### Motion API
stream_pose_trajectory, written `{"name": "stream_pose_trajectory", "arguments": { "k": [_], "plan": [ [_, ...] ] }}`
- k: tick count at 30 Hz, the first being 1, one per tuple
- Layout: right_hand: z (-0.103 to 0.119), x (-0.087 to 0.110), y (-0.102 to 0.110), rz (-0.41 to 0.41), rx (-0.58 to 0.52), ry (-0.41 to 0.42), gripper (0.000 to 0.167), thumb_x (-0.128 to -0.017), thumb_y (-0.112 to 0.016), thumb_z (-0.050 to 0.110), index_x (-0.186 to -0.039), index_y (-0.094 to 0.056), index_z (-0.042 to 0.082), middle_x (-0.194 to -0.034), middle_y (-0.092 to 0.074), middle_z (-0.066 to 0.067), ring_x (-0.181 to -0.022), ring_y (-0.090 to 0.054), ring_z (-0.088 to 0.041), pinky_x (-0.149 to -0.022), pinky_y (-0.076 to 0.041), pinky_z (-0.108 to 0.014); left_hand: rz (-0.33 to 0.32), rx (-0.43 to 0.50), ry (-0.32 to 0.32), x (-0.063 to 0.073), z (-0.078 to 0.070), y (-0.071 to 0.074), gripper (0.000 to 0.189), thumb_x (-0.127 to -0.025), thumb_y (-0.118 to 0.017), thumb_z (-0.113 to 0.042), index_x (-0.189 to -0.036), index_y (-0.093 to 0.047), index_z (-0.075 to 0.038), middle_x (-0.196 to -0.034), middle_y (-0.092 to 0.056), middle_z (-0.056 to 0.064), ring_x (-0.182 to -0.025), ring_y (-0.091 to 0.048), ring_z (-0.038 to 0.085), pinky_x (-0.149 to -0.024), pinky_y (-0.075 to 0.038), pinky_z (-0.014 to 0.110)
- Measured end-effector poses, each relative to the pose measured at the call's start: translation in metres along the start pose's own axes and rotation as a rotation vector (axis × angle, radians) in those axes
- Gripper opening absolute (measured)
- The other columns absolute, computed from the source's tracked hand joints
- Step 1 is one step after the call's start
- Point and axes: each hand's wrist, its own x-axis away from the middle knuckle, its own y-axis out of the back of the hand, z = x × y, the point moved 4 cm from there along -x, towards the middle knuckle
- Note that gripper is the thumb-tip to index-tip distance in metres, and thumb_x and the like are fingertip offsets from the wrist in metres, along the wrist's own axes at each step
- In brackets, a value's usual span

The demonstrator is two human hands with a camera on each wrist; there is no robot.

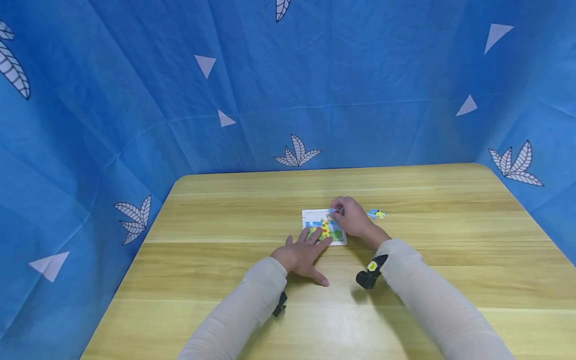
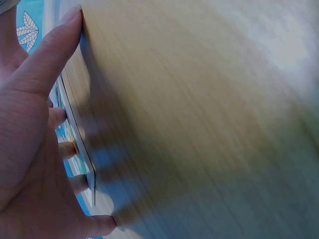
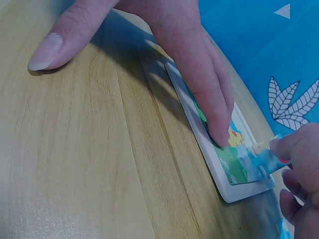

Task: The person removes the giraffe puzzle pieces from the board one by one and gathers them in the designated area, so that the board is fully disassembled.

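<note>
A spread left hand [image 1: 302,256] partly hides the puzzle board [image 1: 310,212] at six o'clock; the right hand [image 1: 353,218] pinches a puzzle piece [image 3: 269,160] at one. Loose pieces [image 1: 380,214] lie between two and three, a curtain [image 1: 378,130] at twelve.

Head view high, facing forward-down across table [image 1: 468,235] — wrist views close, both catching puzzle frame [image 3: 248,187].

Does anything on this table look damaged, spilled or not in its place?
Nothing looks clearly damaged or spilled. At least one loose puzzle piece lies on the table, right of the puzzle tray; since the tray is not yet full, that seems ordinary. The right hand pinches another piece at the tray's far right corner.
</note>
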Motion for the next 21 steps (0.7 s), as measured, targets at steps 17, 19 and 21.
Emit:
{"name": "stream_pose_trajectory", "arguments": {
  "k": [17, 19, 21],
  "plan": [
    [-0.0045, 0.0036, -0.0036, -0.012, -0.054, -0.022, 0.014, -0.091, -0.059, 0.006, -0.104, -0.058, 0.002, -0.088, -0.058, -0.01, -0.079, -0.053, -0.02, -0.07, -0.044, -0.032, 0.006, 0.011, -0.002, 0.0007, -0.0003, -0.0002, 0.104, -0.07, -0.06, -0.074, -0.152, -0.007, -0.035, -0.16, 0.003, -0.002, -0.146, 0.002, 0.029, -0.109, -0.018, 0.062],
    [-0.0048, 0.0035, -0.0026, -0.024, -0.06, -0.025, 0.014, -0.091, -0.059, 0.007, -0.105, -0.058, 0.002, -0.088, -0.058, -0.01, -0.079, -0.053, -0.02, -0.07, -0.044, -0.032, 0.005, 0.012, -0.004, 0.0008, -0.0003, 0.0, 0.104, -0.071, -0.061, -0.074, -0.152, -0.007, -0.035, -0.16, 0.003, -0.001, -0.146, 0.002, 0.029, -0.109, -0.018, 0.062],
    [-0.0055, 0.0035, -0.0014, -0.033, -0.058, -0.028, 0.015, -0.091, -0.059, 0.007, -0.105, -0.058, 0.002, -0.089, -0.059, -0.011, -0.081, -0.054, -0.021, -0.071, -0.045, -0.033, 0.004, 0.011, -0.003, 0.0013, -0.0003, 0.0003, 0.104, -0.071, -0.061, -0.073, -0.152, -0.008, -0.035, -0.16, 0.003, -0.001, -0.146, 0.002, 0.029, -0.109, -0.018, 0.062]
  ]
}}
